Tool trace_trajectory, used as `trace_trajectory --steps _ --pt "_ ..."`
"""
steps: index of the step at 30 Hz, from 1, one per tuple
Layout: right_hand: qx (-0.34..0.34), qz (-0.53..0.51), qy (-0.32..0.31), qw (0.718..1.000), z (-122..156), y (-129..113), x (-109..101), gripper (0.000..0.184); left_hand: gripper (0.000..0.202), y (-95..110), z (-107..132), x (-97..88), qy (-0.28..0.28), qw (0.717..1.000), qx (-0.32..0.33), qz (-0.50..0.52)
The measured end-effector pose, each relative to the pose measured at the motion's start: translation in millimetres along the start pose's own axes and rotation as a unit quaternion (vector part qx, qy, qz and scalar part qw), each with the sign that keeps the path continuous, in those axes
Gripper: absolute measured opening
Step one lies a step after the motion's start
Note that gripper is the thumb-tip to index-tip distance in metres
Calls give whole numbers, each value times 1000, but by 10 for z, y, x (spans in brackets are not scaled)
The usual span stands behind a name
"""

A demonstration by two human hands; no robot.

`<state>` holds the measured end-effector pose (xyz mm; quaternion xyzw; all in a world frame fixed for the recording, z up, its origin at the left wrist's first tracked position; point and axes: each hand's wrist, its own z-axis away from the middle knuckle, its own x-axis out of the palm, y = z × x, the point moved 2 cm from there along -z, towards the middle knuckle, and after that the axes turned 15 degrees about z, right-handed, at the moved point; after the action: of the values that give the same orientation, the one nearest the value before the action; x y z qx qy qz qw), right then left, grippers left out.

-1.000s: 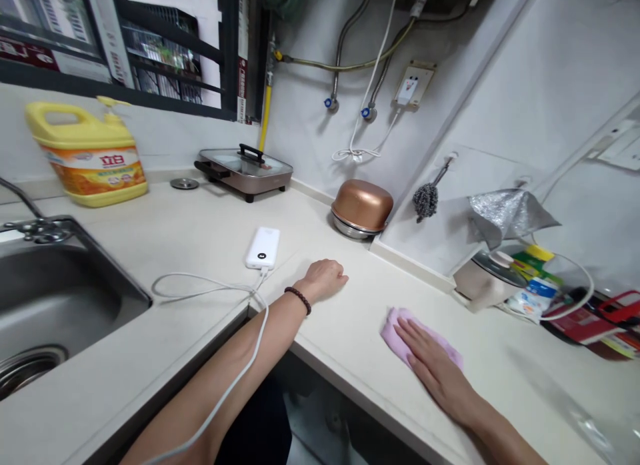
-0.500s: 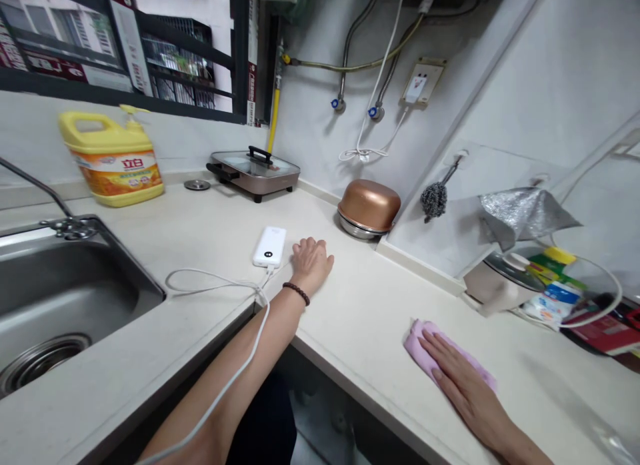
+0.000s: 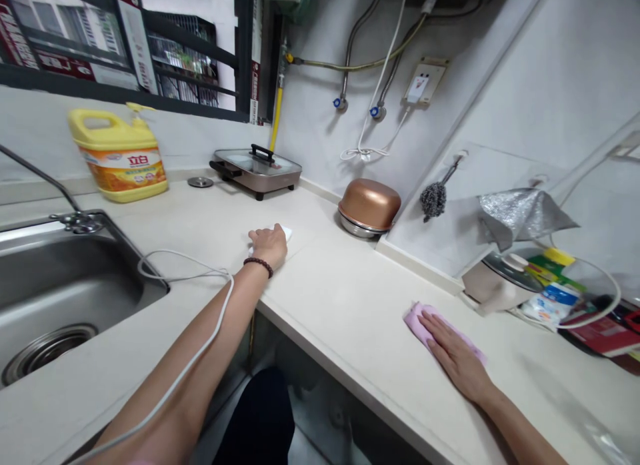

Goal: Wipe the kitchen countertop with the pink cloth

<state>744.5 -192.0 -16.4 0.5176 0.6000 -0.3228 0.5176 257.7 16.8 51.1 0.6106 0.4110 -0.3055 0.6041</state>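
My left hand point(image 3: 270, 245) is over a white power bank point(image 3: 287, 232), palm down, with its fingers curled about it. Most of the power bank is hidden, with only a corner showing past the knuckles. A white cable point(image 3: 187, 278) runs from that side, loops on the countertop and trails along my left forearm. A dark beaded bracelet point(image 3: 259, 265) circles my left wrist. On the right, my right hand point(image 3: 457, 355) presses a folded pink cloth point(image 3: 417, 316) against the countertop point(image 3: 340, 298), its fingers laid along the cloth.
A steel sink point(image 3: 120, 278) is at the left, with a yellow detergent jug point(image 3: 125, 162) behind it. An electric pan point(image 3: 257, 172) and an upturned copper-coloured pot point(image 3: 373, 204) stand along the back. A lidded cooker point(image 3: 500, 285) and packets point(image 3: 553, 302) crowd the right.
My left hand has moved left from beside the power bank onto it, and the cable loop has shifted left. My right hand and the pink cloth have slid slightly farther away.
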Motion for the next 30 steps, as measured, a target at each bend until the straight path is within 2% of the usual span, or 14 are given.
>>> trace_trajectory --steps 6,8,10,12,14,17,19,20,22,25,27,30 --pt "4 2 -1 1000 1 -4 11 56 86 -8 -185 -59 -133 987 86 -4" --pt "4 2 1 1000 1 -16 3 55 92 32 -208 -71 -145 984 99 -24" --pt "3 4 3 1000 -2 -22 -8 55 95 172 -146 -24 -119 985 113 -44" --pt "1 8 3 1000 -10 -22 -22 55 93 448 23 102 -71 985 150 -41" --pt "0 11 2 1000 -18 -37 -43 55 80 843 276 306 -54 972 230 -2" --pt "-9 12 2 1000 4 -173 -105 55 41 1467 666 643 -80 914 393 62" --pt "-27 11 -1 1000 62 -361 -166 55 27 1746 826 818 -102 875 465 88" --pt "-42 9 -5 999 103 -474 -198 55 24 1823 863 878 -102 862 487 101" --pt "-79 6 -18 997 189 -689 -257 56 23 1856 855 956 -102 859 487 121" --pt "-115 6 -30 993 235 -841 -295 57 25 1736 750 1011 -117 887 421 152" --pt "-106 7 -33 994 149 -774 -260 57 27 1661 695 1032 -134 900 375 176" --pt "-76 7 -25 997 -158 -480 -116 55 27 1639 665 1049 -152 904 342 206"
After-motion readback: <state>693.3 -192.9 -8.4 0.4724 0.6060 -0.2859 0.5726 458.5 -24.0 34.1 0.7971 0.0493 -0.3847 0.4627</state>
